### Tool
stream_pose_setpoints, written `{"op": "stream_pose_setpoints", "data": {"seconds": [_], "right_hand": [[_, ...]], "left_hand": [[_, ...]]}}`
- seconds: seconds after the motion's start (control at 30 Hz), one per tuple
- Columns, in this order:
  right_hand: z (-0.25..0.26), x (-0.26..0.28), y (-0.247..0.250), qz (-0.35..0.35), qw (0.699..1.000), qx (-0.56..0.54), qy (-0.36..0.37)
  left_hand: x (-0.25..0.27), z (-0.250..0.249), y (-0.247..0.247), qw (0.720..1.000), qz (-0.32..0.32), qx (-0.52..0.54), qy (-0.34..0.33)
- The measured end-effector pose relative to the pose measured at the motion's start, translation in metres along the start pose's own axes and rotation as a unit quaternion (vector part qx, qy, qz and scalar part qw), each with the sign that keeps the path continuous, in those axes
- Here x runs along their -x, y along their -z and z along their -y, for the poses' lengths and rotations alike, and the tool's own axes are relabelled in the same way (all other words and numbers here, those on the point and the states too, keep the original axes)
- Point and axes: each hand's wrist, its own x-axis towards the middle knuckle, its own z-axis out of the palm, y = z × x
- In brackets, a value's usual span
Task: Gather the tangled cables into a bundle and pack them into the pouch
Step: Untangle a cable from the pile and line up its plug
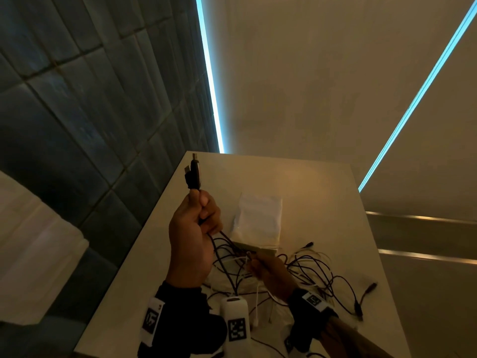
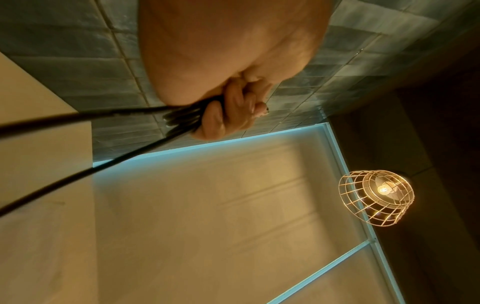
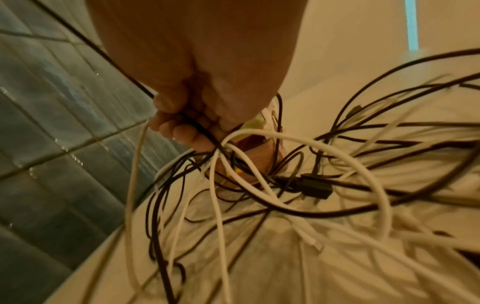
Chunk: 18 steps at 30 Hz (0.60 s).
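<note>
My left hand is raised above the white table and grips several black cables; their plugs stick up above the fist. The left wrist view shows the same fist curled round the black cables. Lower and to the right, my right hand pinches strands in the tangle of black and white cables spread over the table. In the right wrist view its fingers curl round a black and a white cable. The pale pouch lies flat just beyond both hands.
A dark tiled wall runs along the table's left edge. Loose cable ends with plugs reach toward the table's right side. A wire-caged lamp hangs overhead in the left wrist view. Bare tabletop lies behind the pouch.
</note>
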Motion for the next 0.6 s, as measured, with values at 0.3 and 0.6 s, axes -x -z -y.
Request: {"op": "stream_pose_setpoints", "data": {"seconds": [0.3, 0.6], "right_hand": [[0.096, -0.013, 0.013, -0.046, 0.985, -0.146, 0.08], [0.135, -0.002, 0.01, 0.045, 0.961, -0.208, 0.179]], "left_hand": [[-0.002, 0.024, 0.009, 0.972, -0.102, -0.189, 0.094], [-0.002, 0.025, 0.006, 0.978, -0.098, -0.056, 0.174]]}}
